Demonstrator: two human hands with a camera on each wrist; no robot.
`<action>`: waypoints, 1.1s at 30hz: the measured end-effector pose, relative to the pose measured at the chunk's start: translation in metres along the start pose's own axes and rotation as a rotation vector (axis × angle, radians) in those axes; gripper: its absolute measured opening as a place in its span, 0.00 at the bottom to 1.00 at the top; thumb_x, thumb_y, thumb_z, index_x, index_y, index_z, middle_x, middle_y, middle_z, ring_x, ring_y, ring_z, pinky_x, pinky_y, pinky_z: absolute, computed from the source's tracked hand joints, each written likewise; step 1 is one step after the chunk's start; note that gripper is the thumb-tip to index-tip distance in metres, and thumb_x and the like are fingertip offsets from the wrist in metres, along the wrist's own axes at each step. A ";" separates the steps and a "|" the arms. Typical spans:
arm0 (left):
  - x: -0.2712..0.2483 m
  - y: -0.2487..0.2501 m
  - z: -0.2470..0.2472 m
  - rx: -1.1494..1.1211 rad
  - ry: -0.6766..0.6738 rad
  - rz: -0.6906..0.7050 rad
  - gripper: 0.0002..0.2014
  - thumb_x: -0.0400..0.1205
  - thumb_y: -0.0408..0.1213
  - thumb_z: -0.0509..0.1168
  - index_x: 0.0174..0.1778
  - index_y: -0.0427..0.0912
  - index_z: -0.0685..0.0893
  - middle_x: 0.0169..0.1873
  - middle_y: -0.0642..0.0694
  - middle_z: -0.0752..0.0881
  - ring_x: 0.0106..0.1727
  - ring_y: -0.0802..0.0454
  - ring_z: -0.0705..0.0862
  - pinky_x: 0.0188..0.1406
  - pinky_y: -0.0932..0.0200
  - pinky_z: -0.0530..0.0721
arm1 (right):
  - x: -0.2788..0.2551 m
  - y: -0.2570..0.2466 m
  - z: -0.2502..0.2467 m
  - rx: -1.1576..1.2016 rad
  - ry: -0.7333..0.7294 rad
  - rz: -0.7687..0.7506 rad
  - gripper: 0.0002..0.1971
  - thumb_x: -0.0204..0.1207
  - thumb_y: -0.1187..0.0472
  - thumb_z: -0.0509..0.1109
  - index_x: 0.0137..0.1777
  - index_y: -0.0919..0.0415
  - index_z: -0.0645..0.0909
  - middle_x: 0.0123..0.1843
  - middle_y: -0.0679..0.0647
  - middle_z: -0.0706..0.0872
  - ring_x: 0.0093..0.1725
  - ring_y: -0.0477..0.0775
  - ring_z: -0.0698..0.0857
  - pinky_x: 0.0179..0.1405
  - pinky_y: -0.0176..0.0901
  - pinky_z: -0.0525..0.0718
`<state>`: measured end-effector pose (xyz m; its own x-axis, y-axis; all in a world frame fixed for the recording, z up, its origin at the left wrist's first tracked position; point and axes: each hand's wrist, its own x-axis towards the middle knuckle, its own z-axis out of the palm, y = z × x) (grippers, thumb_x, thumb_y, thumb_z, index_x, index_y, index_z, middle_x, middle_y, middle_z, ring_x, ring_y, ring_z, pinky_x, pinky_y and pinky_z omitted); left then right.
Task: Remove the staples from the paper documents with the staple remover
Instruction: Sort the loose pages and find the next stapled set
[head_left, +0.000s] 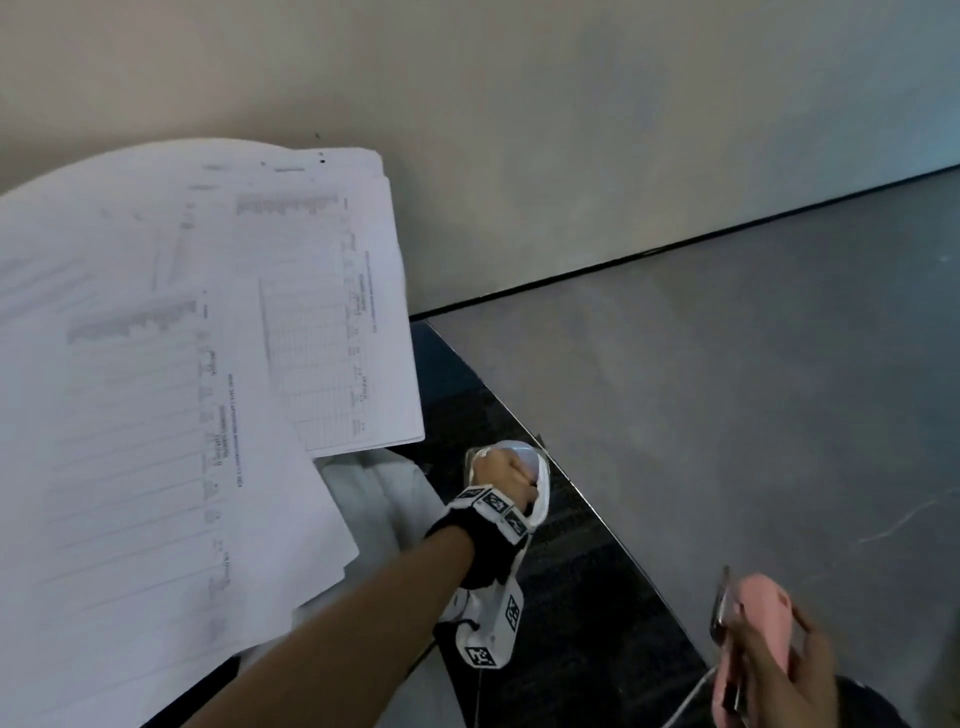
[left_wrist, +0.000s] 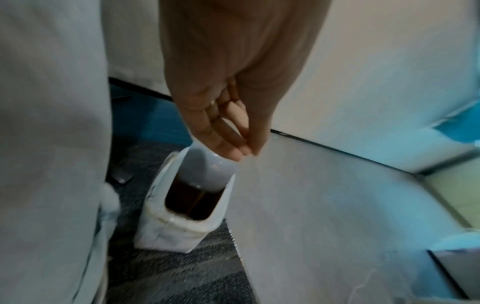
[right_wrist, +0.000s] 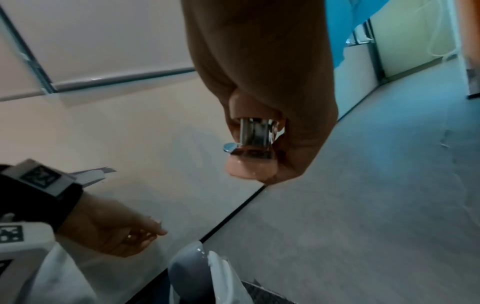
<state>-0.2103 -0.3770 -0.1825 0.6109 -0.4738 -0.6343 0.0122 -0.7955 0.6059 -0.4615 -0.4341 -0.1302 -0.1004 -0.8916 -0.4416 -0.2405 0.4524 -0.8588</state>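
A stack of printed paper documents (head_left: 182, 364) lies at the left of the head view. My left hand (head_left: 506, 475) hangs over a small bin with a white liner (left_wrist: 182, 224) on the floor. Its fingers (left_wrist: 233, 144) point down, nearly straight, with the tips close together above the bin's mouth; no staple shows between them. My right hand (head_left: 779, 675) grips the pink staple remover (head_left: 758, 623) low at the right. The remover's metal jaws (right_wrist: 255, 139) stick out of my fist, and nothing shows caught in them.
A grey table top (head_left: 727, 389) spreads to the right, its edge running beside the bin. Dark patterned carpet (head_left: 571, 597) lies under the bin. A plain wall (head_left: 571, 130) stands behind. White clothing (left_wrist: 46, 144) fills the left of the left wrist view.
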 end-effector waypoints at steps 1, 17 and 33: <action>-0.011 0.010 -0.008 0.008 -0.032 0.036 0.17 0.70 0.27 0.73 0.26 0.51 0.75 0.39 0.44 0.85 0.42 0.49 0.82 0.45 0.63 0.81 | -0.006 -0.008 0.005 -0.015 -0.043 -0.020 0.29 0.69 0.69 0.78 0.70 0.57 0.74 0.57 0.66 0.81 0.52 0.62 0.80 0.51 0.46 0.84; -0.166 -0.095 -0.299 0.196 0.621 -0.249 0.38 0.74 0.49 0.73 0.71 0.32 0.65 0.73 0.34 0.63 0.73 0.35 0.64 0.70 0.44 0.71 | -0.220 -0.131 0.245 -0.351 -0.974 -0.454 0.12 0.65 0.70 0.81 0.37 0.61 0.79 0.30 0.54 0.81 0.21 0.43 0.80 0.17 0.33 0.79; -0.165 -0.139 -0.298 -0.114 0.761 -0.093 0.28 0.78 0.37 0.70 0.70 0.39 0.65 0.62 0.41 0.78 0.63 0.41 0.79 0.57 0.44 0.78 | -0.245 -0.089 0.337 -0.428 -0.781 -0.374 0.27 0.63 0.64 0.83 0.60 0.69 0.76 0.50 0.62 0.83 0.46 0.61 0.85 0.33 0.44 0.83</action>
<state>-0.0768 -0.0752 -0.0184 0.9785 0.0157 -0.2055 0.1461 -0.7561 0.6380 -0.0901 -0.2491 -0.0336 0.6876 -0.6417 -0.3397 -0.4737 -0.0420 -0.8797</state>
